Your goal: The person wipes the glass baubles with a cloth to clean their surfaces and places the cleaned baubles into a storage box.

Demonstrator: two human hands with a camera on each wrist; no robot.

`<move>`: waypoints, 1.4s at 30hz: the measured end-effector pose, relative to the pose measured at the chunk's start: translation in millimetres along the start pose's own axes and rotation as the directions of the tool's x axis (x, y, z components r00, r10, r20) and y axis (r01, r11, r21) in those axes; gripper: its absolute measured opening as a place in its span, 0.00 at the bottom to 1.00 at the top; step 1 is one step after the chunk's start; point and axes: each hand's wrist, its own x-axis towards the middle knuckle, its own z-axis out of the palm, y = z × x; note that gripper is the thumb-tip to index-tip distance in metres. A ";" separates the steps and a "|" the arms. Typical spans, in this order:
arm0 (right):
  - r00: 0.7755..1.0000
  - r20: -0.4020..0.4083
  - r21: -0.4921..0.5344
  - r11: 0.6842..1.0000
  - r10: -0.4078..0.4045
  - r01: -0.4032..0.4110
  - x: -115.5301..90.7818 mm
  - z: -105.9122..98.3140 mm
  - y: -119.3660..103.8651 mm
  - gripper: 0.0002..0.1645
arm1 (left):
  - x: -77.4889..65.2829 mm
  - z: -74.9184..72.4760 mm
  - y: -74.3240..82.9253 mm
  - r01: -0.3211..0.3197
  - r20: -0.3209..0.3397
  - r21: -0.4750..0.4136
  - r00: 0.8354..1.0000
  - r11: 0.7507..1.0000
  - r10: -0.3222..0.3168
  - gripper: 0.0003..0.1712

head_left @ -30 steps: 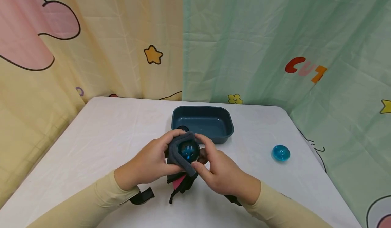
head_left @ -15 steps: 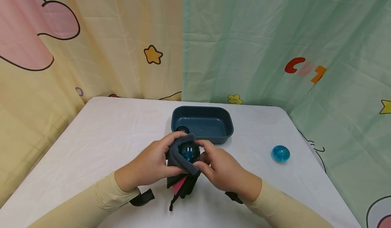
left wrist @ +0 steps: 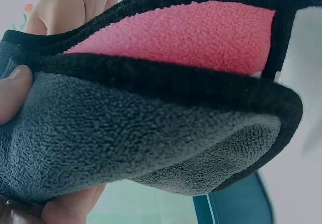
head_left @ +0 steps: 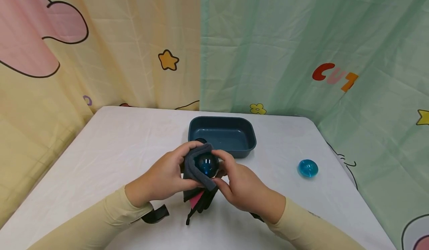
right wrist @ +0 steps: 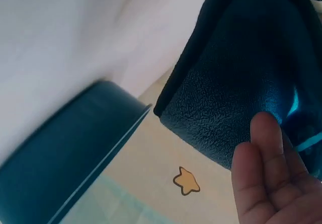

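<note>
Hands, left [head_left: 159,179] curled round grey cloth [left wrist: 110,138], right [head_left: 246,186] round dark glossy ball [head_left: 207,165] nestled in it. Beneath, white worktop [head_left: 140,142]; just beyond, near its far edge, blue tub [head_left: 241,153]; well to the right, rounded see-through blue piece [head_left: 308,168]. Behind, yellow curtain [head_left: 127,56] meeting green curtain [head_left: 261,48].

Cloth [left wrist: 95,128] is grey, pink reverse [left wrist: 176,38], black trim [left wrist: 166,83]; held ball [head_left: 207,165] dark blue; tub [head_left: 246,153] dark teal; worktop [head_left: 140,138] white; curtains [head_left: 124,52] yellow and green, cartoon-printed.
</note>
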 end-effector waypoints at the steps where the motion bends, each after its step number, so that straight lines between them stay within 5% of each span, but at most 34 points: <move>1: 1.000 -0.012 -0.033 0.999 -0.012 0.011 -0.4 0.2 0.4 0.42 | -0.1 0.1 0.2 0.004 0.005 0.000 1.000 1.000 -0.004 0.47; 5: 1.000 -0.003 -0.027 1.000 -0.003 0.003 -1.1 -1.1 2.0 0.39 | -0.5 1.3 0.9 0.012 0.020 0.003 1.000 1.000 -0.012 0.46; 8: 0.995 0.066 0.144 0.986 0.074 -0.083 0.9 -3.1 2.9 0.34 | -0.9 2.0 1.6 0.017 0.021 0.027 1.000 1.000 -0.017 0.46; 11: 0.983 0.122 0.312 0.934 0.140 -0.172 2.9 -4.1 3.9 0.26 | -1.2 2.3 2.2 0.025 0.025 0.044 0.999 0.999 -0.026 0.47; 14: 0.979 0.126 0.350 0.917 0.158 -0.193 3.3 -3.0 3.1 0.25 | -1.0 2.4 1.8 0.026 0.025 0.037 0.999 0.999 -0.027 0.47; 22: 0.992 0.051 0.098 0.988 0.113 -0.117 -0.3 -0.4 -7.3 0.42 | 0.3 1.3 -2.3 -0.004 -0.005 -0.008 1.000 1.000 0.004 0.46; 29: 0.998 -0.040 -0.125 0.991 0.047 -0.052 -1.4 -1.8 -7.6 0.39 | -1.0 2.3 -0.6 -0.001 0.014 -0.003 1.000 1.000 0.002 0.47; 33: 0.996 0.038 0.050 0.995 0.083 -0.084 -0.2 -5.6 -1.8 0.34 | -1.4 2.4 1.0 0.006 0.026 0.000 1.000 1.000 -0.006 0.47; 37: 0.984 0.108 0.272 0.948 0.140 -0.165 2.2 -5.3 4.5 0.26 | -1.3 2.0 1.8 0.014 0.033 -0.012 0.999 1.000 -0.014 0.47; 42: 0.989 0.093 0.292 0.947 0.112 -0.134 2.1 -1.1 3.9 0.30 | 0.1 1.6 0.7 0.002 0.020 -0.017 1.000 1.000 -0.002 0.46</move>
